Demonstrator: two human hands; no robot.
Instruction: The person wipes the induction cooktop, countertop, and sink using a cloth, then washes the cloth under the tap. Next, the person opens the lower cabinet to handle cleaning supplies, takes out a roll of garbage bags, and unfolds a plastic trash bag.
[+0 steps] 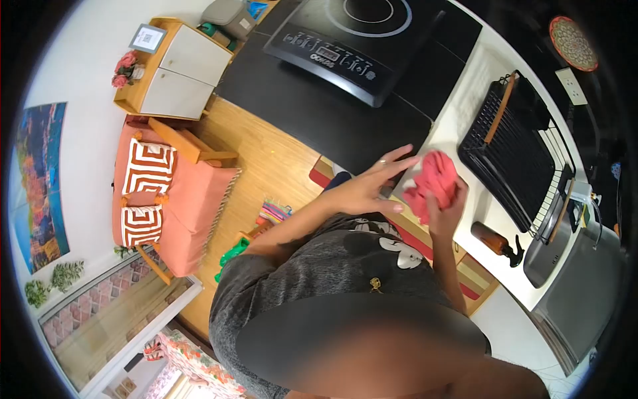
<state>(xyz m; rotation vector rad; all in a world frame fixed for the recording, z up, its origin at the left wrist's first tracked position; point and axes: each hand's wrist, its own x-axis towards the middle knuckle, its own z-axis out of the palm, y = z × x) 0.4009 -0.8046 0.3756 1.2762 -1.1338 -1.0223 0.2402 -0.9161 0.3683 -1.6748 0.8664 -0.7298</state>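
Head view: the right hand (448, 217) has its grip closed around a bunched pink cloth (435, 174), near the edge of the white tabletop (477, 205). The left hand (364, 191) is open and empty, fingers spread, just beside the cloth; whether it touches, I cannot tell. Because the folds bulge loosely past the fingers, some could slip free and pull the cloth down. A wide swing of the right arm could knock the amber bottle (488, 238) or snag the black rack (508, 149).
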